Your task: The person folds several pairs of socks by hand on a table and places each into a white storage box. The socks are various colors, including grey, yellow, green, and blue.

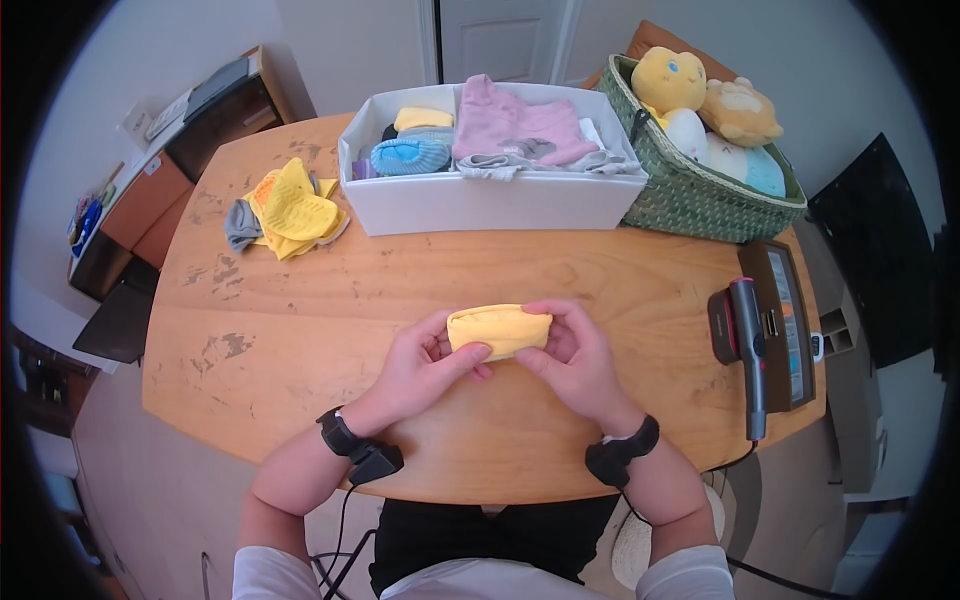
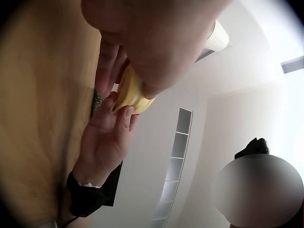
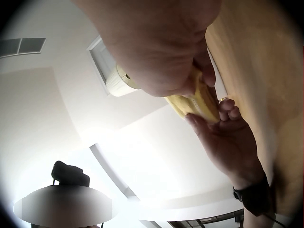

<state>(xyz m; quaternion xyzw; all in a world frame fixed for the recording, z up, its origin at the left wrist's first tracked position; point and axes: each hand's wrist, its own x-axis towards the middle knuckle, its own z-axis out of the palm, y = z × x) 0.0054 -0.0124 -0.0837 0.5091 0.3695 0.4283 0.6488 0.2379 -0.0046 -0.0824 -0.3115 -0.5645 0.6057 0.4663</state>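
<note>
A yellow folded cloth bundle is held between both hands above the middle of the table. The left hand grips its left end, thumb on the near face and fingers behind. At the other end the right hand pinches it between thumb and fingers. In the left wrist view the bundle shows between the two hands; in the right wrist view its yellow side is partly covered by the right hand.
A white divided box of folded clothes stands at the back. Left of it lies a pile of yellow and grey cloths. A green basket holds plush toys. On the right are a dark handheld device and an open case.
</note>
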